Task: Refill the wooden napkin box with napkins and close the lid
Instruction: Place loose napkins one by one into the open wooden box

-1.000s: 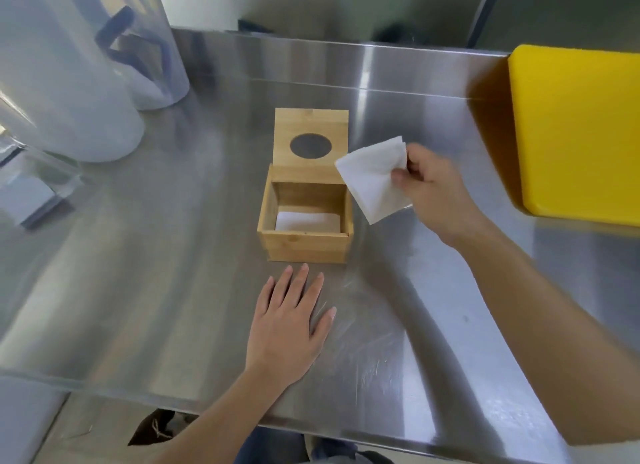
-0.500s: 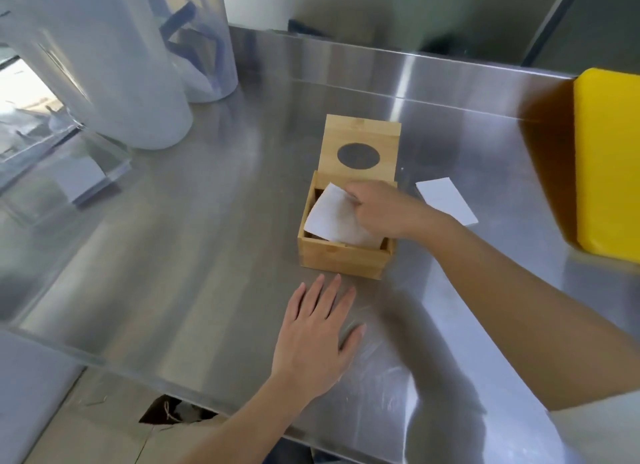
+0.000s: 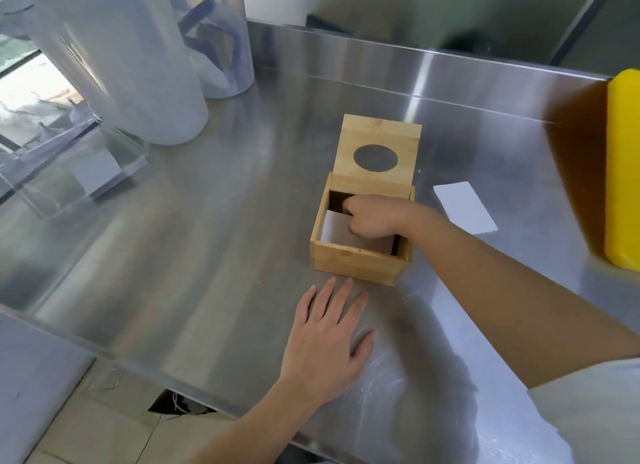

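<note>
The wooden napkin box (image 3: 356,260) stands on the steel counter, its lid (image 3: 379,141) with an oval hole swung up and back. My right hand (image 3: 372,218) is down inside the box, fingers curled on a white napkin (image 3: 336,230) that lies in it. My left hand (image 3: 329,339) rests flat on the counter just in front of the box, fingers spread, holding nothing. Another white napkin (image 3: 464,211) lies on the counter to the right of the box.
A yellow block (image 3: 623,173) stands at the right edge. Tall translucent plastic containers (image 3: 138,58) stand at the back left, with a clear acrylic holder (image 3: 79,173) in front of them. The steel counter (image 3: 214,242) has a raised back edge; its front edge is near me.
My right hand carried the napkin from beside the box down into it and has pressed it lower inside. My left hand stayed flat. The view shifted left.
</note>
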